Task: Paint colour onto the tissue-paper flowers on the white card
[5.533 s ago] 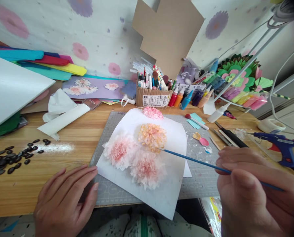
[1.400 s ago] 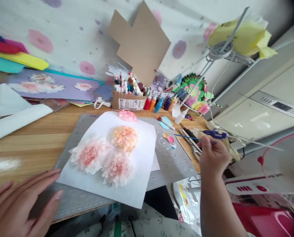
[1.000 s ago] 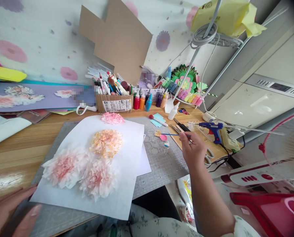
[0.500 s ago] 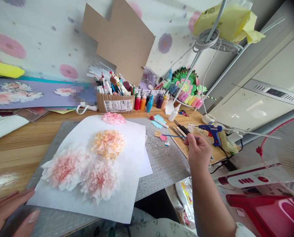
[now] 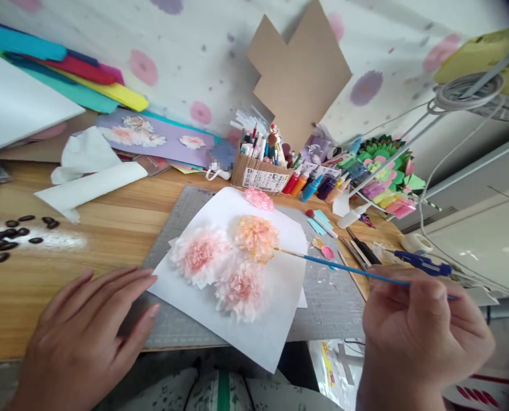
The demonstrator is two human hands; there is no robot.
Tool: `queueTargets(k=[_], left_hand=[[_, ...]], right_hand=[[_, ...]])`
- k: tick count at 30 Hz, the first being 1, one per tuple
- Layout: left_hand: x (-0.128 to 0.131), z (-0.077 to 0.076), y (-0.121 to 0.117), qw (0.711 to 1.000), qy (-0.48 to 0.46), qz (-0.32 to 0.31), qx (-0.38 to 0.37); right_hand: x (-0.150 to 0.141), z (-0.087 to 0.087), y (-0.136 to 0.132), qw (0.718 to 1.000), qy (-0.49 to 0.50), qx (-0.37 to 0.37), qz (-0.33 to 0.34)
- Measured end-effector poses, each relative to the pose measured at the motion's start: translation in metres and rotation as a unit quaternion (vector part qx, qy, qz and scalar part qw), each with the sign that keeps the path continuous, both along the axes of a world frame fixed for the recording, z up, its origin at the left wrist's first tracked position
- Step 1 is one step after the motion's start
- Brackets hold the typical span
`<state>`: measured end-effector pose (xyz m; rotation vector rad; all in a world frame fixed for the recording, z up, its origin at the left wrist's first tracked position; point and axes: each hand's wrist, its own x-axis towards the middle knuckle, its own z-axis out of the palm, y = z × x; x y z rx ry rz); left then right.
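Note:
My right hand is closed round a thin blue paintbrush. The brush tip meets the right edge of a yellow-orange paper flower; whether it touches I cannot tell. Two white flowers with pink centres, one on the left and one lower, lie beside it, with a small pink flower behind. All rest on a white paper sheet over a grey cutting mat. My left hand is open, fingers stretched, fingertips at the sheet's left corner.
Orange and pink paint dabs lie on the mat's right side. Behind stand a cardboard box of pens and several paint bottles. A blue glue gun is at the right. Dark glossy pebble-like pieces lie far left.
My right hand has brought the brush from the paint dabs leftward to the yellow-orange flower. My left hand has come further into view at the sheet's corner. The view has turned left.

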<state>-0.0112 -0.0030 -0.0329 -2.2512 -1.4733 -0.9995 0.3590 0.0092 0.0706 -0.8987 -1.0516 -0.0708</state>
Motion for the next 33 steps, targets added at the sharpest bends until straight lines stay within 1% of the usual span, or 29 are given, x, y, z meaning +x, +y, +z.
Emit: queueTargets(k=[2, 5, 7, 9, 11, 13, 15, 17, 18, 21, 23, 26, 28, 33], left_hand=[[0.002, 0.001, -0.001, 1.0, 0.02, -0.001, 0.005], [0.003, 0.001, -0.002, 1.0, 0.016, -0.009, 0.01], [0.003, 0.0, -0.003, 1.0, 0.009, -0.017, 0.011], [0.002, -0.001, -0.004, 1.0, 0.004, -0.021, 0.002], [0.003, -0.001, -0.005, 1.0, -0.002, -0.024, -0.004], [0.003, -0.001, -0.006, 1.0, -0.009, -0.021, -0.012], [0.004, 0.0, -0.006, 1.0, -0.013, -0.02, -0.016], [0.005, 0.001, -0.006, 1.0, -0.016, -0.02, -0.019], [0.005, 0.001, -0.006, 0.999, -0.018, -0.021, -0.016], [0.006, 0.001, -0.006, 0.999, -0.028, -0.022, -0.018], [0.005, 0.0, -0.006, 0.999, -0.032, -0.023, -0.017], [0.005, 0.0, -0.006, 0.999, -0.035, -0.023, -0.015], [0.004, 0.0, -0.006, 0.999, -0.036, -0.022, -0.013], [0.006, -0.002, -0.006, 0.999, -0.043, -0.023, -0.012]], right_hand=[[-0.014, 0.003, 0.005, 0.996, -0.08, 0.048, 0.009], [-0.025, 0.004, 0.012, 0.968, -0.214, 0.127, 0.02], [-0.028, 0.004, 0.014, 0.955, -0.254, 0.153, 0.02], [-0.028, 0.003, 0.013, 0.952, -0.268, 0.149, 0.003], [-0.029, 0.003, 0.01, 0.95, -0.283, 0.128, -0.017], [-0.031, 0.004, 0.007, 0.947, -0.303, 0.101, -0.025], [-0.034, 0.005, 0.004, 0.942, -0.319, 0.096, -0.031], [-0.038, 0.007, 0.002, 0.939, -0.333, 0.069, -0.042], [-0.04, 0.009, 0.0, 0.937, -0.343, 0.044, -0.046], [-0.045, 0.013, -0.005, 0.924, -0.38, -0.03, -0.031], [-0.046, 0.014, -0.007, 0.919, -0.392, -0.043, -0.018], [-0.047, 0.015, -0.007, 0.915, -0.402, -0.045, -0.014], [-0.046, 0.014, -0.005, 0.914, -0.403, -0.033, -0.01], [-0.044, 0.011, 0.008, 0.92, -0.387, 0.062, 0.028]])
